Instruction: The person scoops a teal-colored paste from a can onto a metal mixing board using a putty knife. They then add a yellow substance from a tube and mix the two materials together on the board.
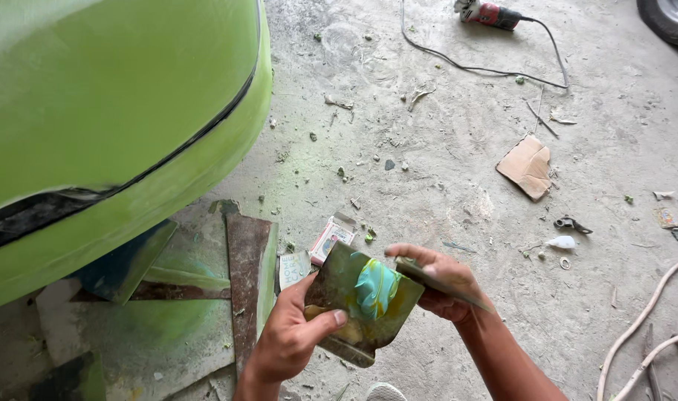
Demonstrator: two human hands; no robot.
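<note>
Mixing half done: teal-yellow filler blob (376,288) streaky on plate (339,293). Left hand (290,338) clamps plate; right hand (443,282) pinches scraper (435,282) beside blob.

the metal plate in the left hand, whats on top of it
On the metal plate, held by the left hand, sits a blob of teal and yellow-green putty. The plate's underside is hidden.
</note>
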